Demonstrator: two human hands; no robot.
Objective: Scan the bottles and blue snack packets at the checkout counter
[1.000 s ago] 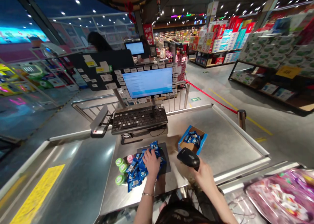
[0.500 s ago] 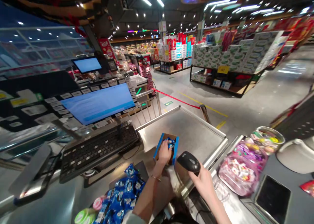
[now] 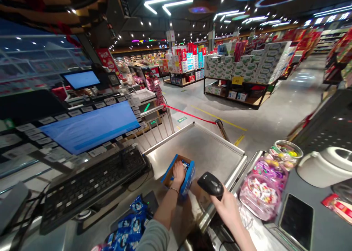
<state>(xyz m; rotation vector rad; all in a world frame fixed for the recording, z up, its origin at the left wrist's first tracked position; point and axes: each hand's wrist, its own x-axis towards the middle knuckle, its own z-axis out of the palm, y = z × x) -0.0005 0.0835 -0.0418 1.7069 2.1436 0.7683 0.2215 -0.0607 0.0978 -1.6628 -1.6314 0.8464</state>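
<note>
My left hand (image 3: 178, 172) reaches down inside a small open blue cardboard box (image 3: 188, 178), its fingers bent among small blue packets (image 3: 186, 165). What the fingers grip is partly hidden. The box is tilted over the near end of the metal counter. In my right hand (image 3: 226, 205) is a black handheld barcode scanner (image 3: 211, 185), its head pointing left toward the box. A heap of loose shiny blue packets (image 3: 129, 223) lies at the lower left, partly behind my left sleeve.
A black keyboard (image 3: 93, 186) and a lit monitor (image 3: 93, 126) stand on the left. Along the right are a pink tub of sweets (image 3: 260, 196), a round clear jar (image 3: 288, 150), a dark phone (image 3: 297, 218) and a white kettle (image 3: 326, 167). A metal counter tray (image 3: 203, 148) lies ahead.
My view has swung a little to the right. The blue box has tilted and turned, and my left hand sits deeper in it. The scanner stays in my right hand.
</note>
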